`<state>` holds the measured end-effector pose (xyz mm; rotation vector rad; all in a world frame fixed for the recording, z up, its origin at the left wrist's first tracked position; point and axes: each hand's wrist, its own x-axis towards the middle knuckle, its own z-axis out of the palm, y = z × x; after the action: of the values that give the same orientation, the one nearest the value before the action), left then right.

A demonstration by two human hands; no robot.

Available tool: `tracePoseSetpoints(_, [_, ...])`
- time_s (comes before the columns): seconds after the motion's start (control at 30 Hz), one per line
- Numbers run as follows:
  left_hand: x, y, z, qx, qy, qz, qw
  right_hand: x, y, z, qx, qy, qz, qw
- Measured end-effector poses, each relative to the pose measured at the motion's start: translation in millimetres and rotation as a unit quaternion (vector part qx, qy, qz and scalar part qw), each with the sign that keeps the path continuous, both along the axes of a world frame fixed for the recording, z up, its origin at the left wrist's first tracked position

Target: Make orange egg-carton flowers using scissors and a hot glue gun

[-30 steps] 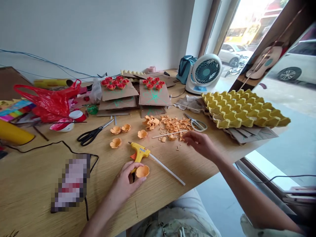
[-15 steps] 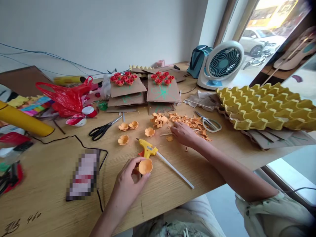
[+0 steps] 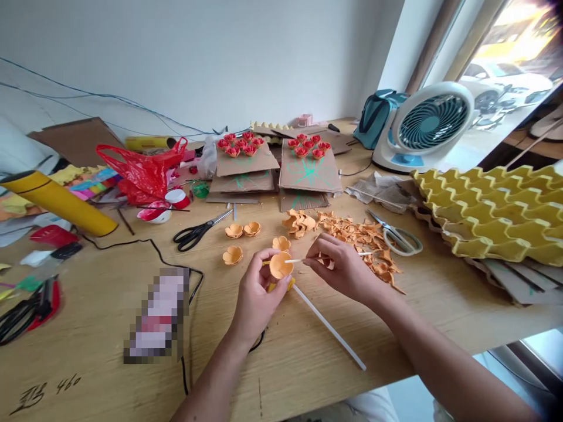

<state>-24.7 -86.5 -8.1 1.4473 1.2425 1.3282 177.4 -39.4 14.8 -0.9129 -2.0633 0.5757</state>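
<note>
Left hand (image 3: 259,287) grips an orange scalloped cup (image 3: 278,271) between thumb and curled fingers above a wooden table (image 3: 215,346), while the right hand (image 3: 341,266), closed in a pinch, holds a thin pale stick (image 3: 294,261) with its tip at the cup's hollow. Below, a yellow glue gun (image 3: 288,284) lies partly hidden, a long white rod (image 3: 329,326) extending from it. Similar cups (image 3: 232,255) sit beyond, near orange scraps (image 3: 352,230).

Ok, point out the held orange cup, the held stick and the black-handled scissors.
Held orange cup (image 3: 280,269), head view: inner surface.
Held stick (image 3: 296,261), head view: exposed length.
Black-handled scissors (image 3: 206,226), head view: near pivot.
</note>
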Motion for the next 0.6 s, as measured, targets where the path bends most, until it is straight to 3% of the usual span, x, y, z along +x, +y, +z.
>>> tracePoseSetpoints(0.17, [-0.7, -1.8, -4.7, 0.043, 0.149, 0.009, 0.988, -3.2, -4.4, -6.9, 0.002, -0.048, 0.026, 0.998])
tracePoseSetpoints(0.27, [0.8, -1.3, -3.3, 0.078, 0.193, -0.008, 0.978, -3.5, -4.3, -6.6, 0.010, -0.085, 0.018, 0.996])
tracePoseSetpoints(0.43, [2.3, -3.2, -4.1, 0.065, 0.181, -0.052, 0.980, -4.6, -6.3, -7.5, 0.001, -0.121, -0.027, 0.992])
tracePoseSetpoints(0.6, [3.8, -5.3, -5.9, 0.011, 0.120, -0.077, 0.990, -2.9, -7.7, -7.1, -0.038, -0.097, 0.005, 0.995])
